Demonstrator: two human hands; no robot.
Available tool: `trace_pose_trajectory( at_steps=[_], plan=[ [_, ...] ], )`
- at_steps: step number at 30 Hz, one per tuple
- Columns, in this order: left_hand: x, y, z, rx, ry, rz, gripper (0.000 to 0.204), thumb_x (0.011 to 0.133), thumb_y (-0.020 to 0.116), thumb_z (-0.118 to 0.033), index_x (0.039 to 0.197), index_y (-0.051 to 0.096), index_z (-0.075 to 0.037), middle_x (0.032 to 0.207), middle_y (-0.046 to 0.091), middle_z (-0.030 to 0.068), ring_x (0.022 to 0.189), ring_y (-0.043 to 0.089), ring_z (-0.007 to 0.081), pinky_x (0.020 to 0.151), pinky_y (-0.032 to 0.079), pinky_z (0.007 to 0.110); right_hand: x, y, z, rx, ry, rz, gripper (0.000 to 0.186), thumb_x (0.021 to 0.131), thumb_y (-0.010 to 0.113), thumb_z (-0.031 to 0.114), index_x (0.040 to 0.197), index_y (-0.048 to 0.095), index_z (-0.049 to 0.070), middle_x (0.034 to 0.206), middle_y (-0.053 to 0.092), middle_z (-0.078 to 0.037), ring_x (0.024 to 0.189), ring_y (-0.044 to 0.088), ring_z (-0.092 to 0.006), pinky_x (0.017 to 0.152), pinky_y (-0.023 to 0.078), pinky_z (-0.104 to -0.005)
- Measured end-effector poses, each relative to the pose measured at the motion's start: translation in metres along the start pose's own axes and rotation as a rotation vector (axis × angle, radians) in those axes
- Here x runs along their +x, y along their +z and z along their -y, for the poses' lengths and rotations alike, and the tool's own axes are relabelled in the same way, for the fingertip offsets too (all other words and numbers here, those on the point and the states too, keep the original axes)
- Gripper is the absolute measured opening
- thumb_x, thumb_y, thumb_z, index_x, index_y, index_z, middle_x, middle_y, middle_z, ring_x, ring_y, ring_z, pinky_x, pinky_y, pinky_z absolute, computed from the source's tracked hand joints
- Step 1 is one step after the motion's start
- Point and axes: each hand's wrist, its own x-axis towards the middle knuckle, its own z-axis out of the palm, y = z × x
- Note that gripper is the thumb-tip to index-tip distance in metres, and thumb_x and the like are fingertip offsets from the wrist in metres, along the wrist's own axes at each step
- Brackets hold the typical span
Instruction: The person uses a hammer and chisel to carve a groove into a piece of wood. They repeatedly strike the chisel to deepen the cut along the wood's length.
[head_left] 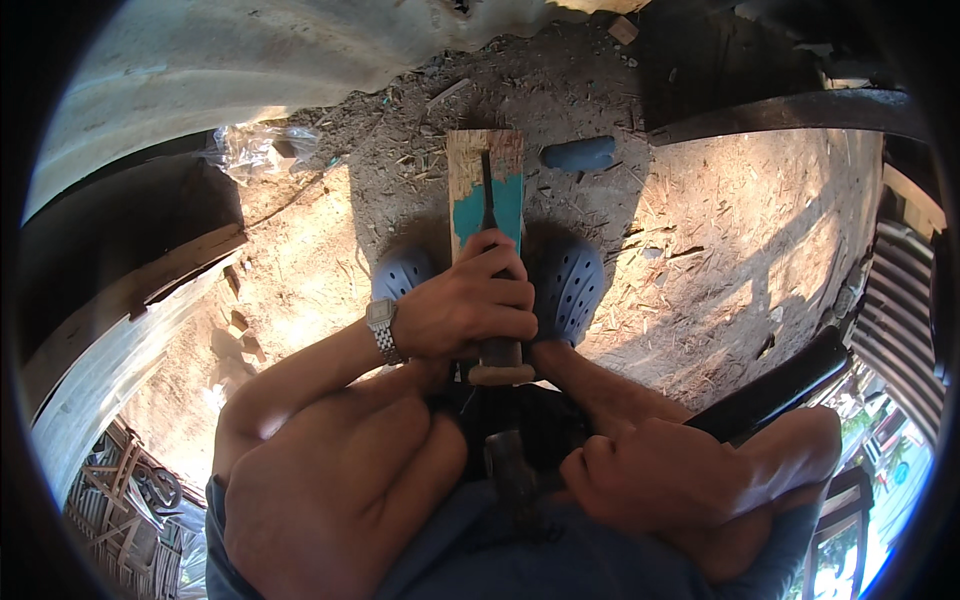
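Note:
My left hand [475, 305], with a metal watch [381, 325] on its wrist, is wrapped round the handle of a chisel [488, 205]. The chisel's dark blade points away from me over a wooden board [508, 205], which is partly painted teal and partly bare, rough wood. Whether the tip touches the wood I cannot tell. At the right, my closed right hand [655, 475] grips a hammer [512, 475] with a long black grip [785, 385]. The hammer's dark head is close to me, behind the chisel's butt [500, 375] and apart from it.
The board lies between my feet in blue clogs [572, 295]. Wood chips litter the dirt ground [700, 220]. A flat blue piece [578, 153] lies right of the board's far end, and clear plastic [265, 150] lies farther left. Corrugated sheet [905, 310] stands at the right.

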Motion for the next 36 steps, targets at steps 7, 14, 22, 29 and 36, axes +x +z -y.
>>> trace_pose_trajectory(
  at_steps=[7, 14, 22, 29, 36],
  plan=[
    [-0.001, 0.006, 0.002, -0.009, 0.015, -0.014, 0.028, 0.068, 0.076, -0.019, 0.093, 0.065, -0.017, 0.090, 0.057, -0.0020, 0.101, 0.055, 0.0235, 0.109, 0.034, 0.050, -0.010, -0.014, 0.008, -0.021, -0.005, 0.041, 0.027, 0.098, 0.056, 0.026, 0.088, 0.062, 0.002, 0.061, 0.061, -0.011, 0.058, 0.068, -0.0269, 0.051, 0.056, -0.0399],
    [0.000, 0.010, 0.001, 0.002, -0.001, -0.022, 0.028, 0.063, 0.072, -0.011, 0.090, 0.067, -0.016, 0.090, 0.060, -0.0023, 0.101, 0.057, 0.0245, 0.108, 0.036, 0.057, -0.007, -0.002, 0.007, 0.013, 0.099, 0.013, 0.030, 0.096, 0.060, 0.031, 0.087, 0.062, 0.003, 0.068, 0.063, -0.011, 0.063, 0.067, -0.0255, 0.054, 0.053, -0.0406],
    [0.002, 0.008, 0.005, -0.008, -0.014, -0.047, 0.032, 0.059, 0.074, -0.012, 0.090, 0.067, -0.016, 0.091, 0.060, -0.0022, 0.101, 0.057, 0.0250, 0.110, 0.035, 0.058, -0.013, -0.002, 0.012, 0.089, 0.409, 0.114, 0.036, 0.093, 0.066, 0.038, 0.086, 0.063, 0.004, 0.077, 0.065, -0.011, 0.069, 0.065, -0.0236, 0.058, 0.049, -0.0415],
    [0.000, 0.013, 0.008, -0.024, -0.002, -0.078, 0.035, 0.057, 0.075, -0.011, 0.090, 0.067, -0.017, 0.092, 0.060, -0.0029, 0.102, 0.057, 0.0251, 0.110, 0.033, 0.058, -0.005, -0.017, -0.001, 0.030, 0.319, -0.145, 0.026, 0.098, 0.056, 0.024, 0.082, 0.062, 0.004, 0.068, 0.065, -0.008, 0.061, 0.068, -0.0243, 0.056, 0.053, -0.0399],
    [-0.010, 0.011, 0.006, -0.028, -0.053, -0.086, 0.031, 0.061, 0.076, -0.011, 0.089, 0.067, -0.018, 0.091, 0.060, -0.0031, 0.100, 0.057, 0.0243, 0.110, 0.034, 0.057, 0.000, -0.004, -0.014, 0.029, 0.150, -0.059, 0.032, 0.096, 0.061, 0.032, 0.083, 0.064, 0.003, 0.065, 0.062, -0.007, 0.064, 0.066, -0.0250, 0.068, 0.055, -0.0394]
  ],
)
